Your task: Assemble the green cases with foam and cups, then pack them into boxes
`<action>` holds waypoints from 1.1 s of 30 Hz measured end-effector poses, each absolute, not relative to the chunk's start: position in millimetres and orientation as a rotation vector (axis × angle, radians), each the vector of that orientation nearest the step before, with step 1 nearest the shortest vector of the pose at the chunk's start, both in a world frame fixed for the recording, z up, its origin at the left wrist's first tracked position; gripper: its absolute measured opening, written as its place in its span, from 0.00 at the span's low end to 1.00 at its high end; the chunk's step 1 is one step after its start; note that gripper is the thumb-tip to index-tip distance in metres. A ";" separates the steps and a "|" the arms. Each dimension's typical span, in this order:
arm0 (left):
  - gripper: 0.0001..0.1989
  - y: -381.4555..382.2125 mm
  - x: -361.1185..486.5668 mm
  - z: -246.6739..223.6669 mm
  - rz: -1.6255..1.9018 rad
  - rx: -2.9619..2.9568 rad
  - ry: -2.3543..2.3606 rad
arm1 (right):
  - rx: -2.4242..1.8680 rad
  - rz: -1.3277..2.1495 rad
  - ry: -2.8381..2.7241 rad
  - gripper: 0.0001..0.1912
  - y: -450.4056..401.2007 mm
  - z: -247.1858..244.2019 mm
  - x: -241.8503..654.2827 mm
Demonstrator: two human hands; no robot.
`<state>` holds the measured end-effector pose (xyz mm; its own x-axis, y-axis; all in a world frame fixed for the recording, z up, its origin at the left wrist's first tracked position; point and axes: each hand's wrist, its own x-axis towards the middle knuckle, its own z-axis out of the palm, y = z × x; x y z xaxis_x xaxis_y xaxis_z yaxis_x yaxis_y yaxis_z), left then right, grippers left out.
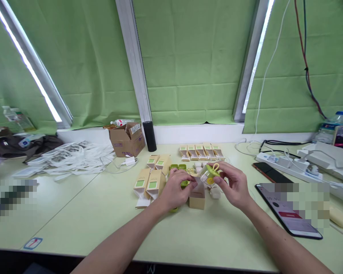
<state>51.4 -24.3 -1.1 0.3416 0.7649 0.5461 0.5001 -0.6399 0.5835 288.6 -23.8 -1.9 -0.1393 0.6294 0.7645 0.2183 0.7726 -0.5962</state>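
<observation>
Forearms nearest, reaching over pale green table [108, 224]; right hand [234, 186] pinching small green-and-yellow gadget [210, 174] (clear plastic around it), held above table; left hand [175, 188] closed on flap of open tan box [197, 196] just below; more tan boxes [151, 179] left; phone [288, 213] right.

Two bare arms come up from the bottom of the frame and meet near the middle. The left hand [175, 189] is curled, its fingers bent in and pinching. The right hand [234, 184] sits just to its right, fingers bent and closed, thumb pointing toward the left hand.
</observation>
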 end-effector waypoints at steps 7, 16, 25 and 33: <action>0.07 -25.3 51.4 1.0 1.138 2.329 1.145 | -0.668 0.433 -1.847 0.17 -31.4 -4.7 270.6; 0.18 -20.1 45.6 -7.8 1.118 2.277 1.190 | -0.733 0.434 -1.858 0.16 -23.9 -2.9 284.5; 0.27 -18.2 42.3 -11.9 1.064 2.235 1.233 | -0.825 0.420 -2.000 0.13 -27.8 -1.8 282.1; 0.30 -15.9 42.0 -13.0 1.072 2.230 1.224 | -0.806 0.167 -2.244 0.10 -30.6 -7.3 278.4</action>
<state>42.0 -15.9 -13.0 0.3299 0.8353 0.4398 0.5462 -0.5489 0.6328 278.4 -30.6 -7.3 -0.5338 0.5958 0.6000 0.5003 0.7946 -0.3440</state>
